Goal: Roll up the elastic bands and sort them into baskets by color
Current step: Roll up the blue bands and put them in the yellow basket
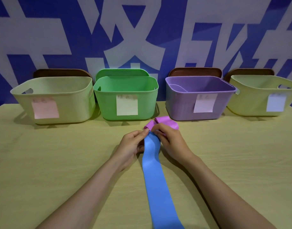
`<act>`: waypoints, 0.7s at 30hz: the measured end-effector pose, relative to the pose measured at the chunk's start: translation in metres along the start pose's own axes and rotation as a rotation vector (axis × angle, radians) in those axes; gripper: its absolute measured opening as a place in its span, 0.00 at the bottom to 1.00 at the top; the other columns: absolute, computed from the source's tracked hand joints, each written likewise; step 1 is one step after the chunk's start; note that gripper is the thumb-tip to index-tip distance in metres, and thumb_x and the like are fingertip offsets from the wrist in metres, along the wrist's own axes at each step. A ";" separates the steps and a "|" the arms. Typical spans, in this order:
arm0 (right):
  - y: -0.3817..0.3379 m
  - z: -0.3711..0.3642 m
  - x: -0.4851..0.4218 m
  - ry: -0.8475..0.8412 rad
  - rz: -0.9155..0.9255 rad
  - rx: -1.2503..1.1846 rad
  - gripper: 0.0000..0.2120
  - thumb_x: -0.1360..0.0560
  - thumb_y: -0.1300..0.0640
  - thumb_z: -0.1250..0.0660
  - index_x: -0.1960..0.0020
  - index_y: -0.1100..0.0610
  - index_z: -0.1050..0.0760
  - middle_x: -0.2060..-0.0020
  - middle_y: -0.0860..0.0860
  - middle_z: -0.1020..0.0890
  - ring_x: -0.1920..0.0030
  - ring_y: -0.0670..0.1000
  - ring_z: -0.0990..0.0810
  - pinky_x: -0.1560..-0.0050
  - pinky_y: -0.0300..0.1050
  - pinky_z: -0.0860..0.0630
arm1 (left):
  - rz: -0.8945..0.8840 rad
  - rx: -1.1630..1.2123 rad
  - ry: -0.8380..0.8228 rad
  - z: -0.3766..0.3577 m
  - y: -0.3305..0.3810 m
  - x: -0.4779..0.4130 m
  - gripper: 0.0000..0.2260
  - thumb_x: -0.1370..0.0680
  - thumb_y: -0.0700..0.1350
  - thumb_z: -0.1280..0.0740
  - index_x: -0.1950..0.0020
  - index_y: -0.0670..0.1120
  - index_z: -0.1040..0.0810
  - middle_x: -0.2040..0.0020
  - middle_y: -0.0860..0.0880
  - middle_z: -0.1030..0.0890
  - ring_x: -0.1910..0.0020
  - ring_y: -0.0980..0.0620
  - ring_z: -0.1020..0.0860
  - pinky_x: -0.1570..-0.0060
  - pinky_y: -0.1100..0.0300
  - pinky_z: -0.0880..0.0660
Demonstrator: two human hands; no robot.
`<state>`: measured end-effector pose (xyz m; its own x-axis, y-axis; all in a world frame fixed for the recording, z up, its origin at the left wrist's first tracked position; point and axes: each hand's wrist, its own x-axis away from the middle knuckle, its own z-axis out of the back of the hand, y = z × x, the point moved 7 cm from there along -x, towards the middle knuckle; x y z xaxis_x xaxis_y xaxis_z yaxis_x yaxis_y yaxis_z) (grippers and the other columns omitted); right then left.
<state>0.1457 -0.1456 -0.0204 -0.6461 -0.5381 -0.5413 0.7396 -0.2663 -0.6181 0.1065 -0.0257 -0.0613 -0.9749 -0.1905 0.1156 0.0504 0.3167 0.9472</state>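
Observation:
A long blue elastic band (156,184) lies flat on the wooden table (59,162), running from the near edge up to my hands. My left hand (132,146) and my right hand (170,140) both pinch its far end between thumb and fingers, lifting it slightly. Just behind my hands lies a crumpled purple band (166,123). Four baskets stand in a row at the back: a yellow one with a pink note (52,100), a green one (125,96), a purple one (199,98) and a yellow one with a pale blue note (264,96).
Lids lean against the blue and white wall behind the baskets. Something pale purple lies inside the purple basket; the insides of the others are hidden.

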 end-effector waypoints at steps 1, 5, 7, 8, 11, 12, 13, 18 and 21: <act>-0.001 0.000 0.000 -0.004 0.011 -0.003 0.06 0.22 0.65 0.39 0.50 0.59 0.24 0.57 0.48 0.20 0.55 0.42 0.23 0.52 0.32 0.26 | -0.006 -0.001 -0.002 0.000 0.000 0.001 0.08 0.22 0.44 0.35 0.53 0.41 0.20 0.59 0.44 0.18 0.63 0.52 0.20 0.63 0.62 0.23; 0.004 -0.003 -0.001 -0.010 -0.048 -0.058 0.05 0.22 0.64 0.38 0.51 0.57 0.24 0.58 0.43 0.21 0.55 0.39 0.22 0.52 0.31 0.27 | -0.050 -0.072 0.008 0.004 0.002 0.000 0.06 0.22 0.42 0.35 0.54 0.39 0.21 0.59 0.44 0.18 0.62 0.52 0.20 0.61 0.61 0.23; 0.010 -0.005 -0.001 -0.033 -0.157 -0.174 0.04 0.23 0.61 0.35 0.51 0.53 0.25 0.57 0.42 0.20 0.54 0.39 0.21 0.50 0.34 0.25 | -0.104 -0.128 0.021 0.006 0.005 0.001 0.05 0.22 0.40 0.34 0.54 0.40 0.21 0.62 0.47 0.18 0.63 0.54 0.21 0.63 0.64 0.23; 0.013 -0.006 -0.001 -0.055 -0.212 -0.233 0.03 0.23 0.58 0.33 0.52 0.51 0.25 0.57 0.43 0.19 0.53 0.41 0.21 0.50 0.37 0.24 | -0.136 -0.150 0.026 0.006 0.006 0.001 0.05 0.22 0.40 0.34 0.55 0.40 0.21 0.63 0.49 0.18 0.64 0.56 0.21 0.65 0.66 0.24; 0.020 -0.007 0.000 -0.090 -0.293 -0.284 0.02 0.24 0.55 0.32 0.52 0.52 0.22 0.59 0.46 0.18 0.57 0.44 0.21 0.55 0.41 0.24 | -0.212 -0.234 0.028 0.005 0.011 0.002 0.03 0.23 0.39 0.34 0.55 0.42 0.20 0.63 0.50 0.18 0.62 0.57 0.22 0.63 0.67 0.26; 0.022 -0.007 0.000 -0.083 -0.315 -0.314 0.03 0.24 0.55 0.32 0.52 0.53 0.21 0.60 0.47 0.17 0.58 0.44 0.21 0.55 0.42 0.24 | -0.229 -0.272 0.025 0.005 0.011 0.002 0.03 0.23 0.39 0.33 0.55 0.43 0.20 0.62 0.50 0.19 0.61 0.56 0.22 0.61 0.65 0.27; 0.023 -0.007 0.001 -0.070 -0.336 -0.357 0.03 0.24 0.56 0.32 0.53 0.54 0.20 0.60 0.49 0.17 0.58 0.44 0.21 0.55 0.43 0.24 | -0.239 -0.297 0.021 0.006 0.011 0.002 0.03 0.23 0.39 0.33 0.55 0.44 0.20 0.61 0.49 0.19 0.60 0.55 0.23 0.59 0.63 0.27; 0.024 -0.010 0.002 -0.047 -0.400 -0.536 0.05 0.26 0.61 0.30 0.57 0.52 0.18 0.59 0.56 0.17 0.57 0.49 0.21 0.54 0.46 0.25 | -0.186 -0.260 0.029 0.008 0.007 0.001 0.03 0.23 0.39 0.34 0.54 0.44 0.20 0.59 0.47 0.18 0.57 0.53 0.21 0.56 0.60 0.25; 0.021 -0.009 0.002 -0.026 -0.423 -0.626 0.06 0.27 0.65 0.30 0.57 0.55 0.18 0.61 0.53 0.17 0.58 0.49 0.20 0.55 0.43 0.23 | -0.132 -0.181 0.005 0.007 0.003 0.000 0.04 0.23 0.39 0.34 0.52 0.42 0.20 0.57 0.45 0.17 0.57 0.52 0.20 0.57 0.62 0.23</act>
<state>0.1582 -0.1451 -0.0397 -0.8406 -0.5119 -0.1771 0.1792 0.0457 -0.9827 0.1049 -0.0184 -0.0606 -0.9745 -0.2240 -0.0121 -0.0393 0.1171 0.9923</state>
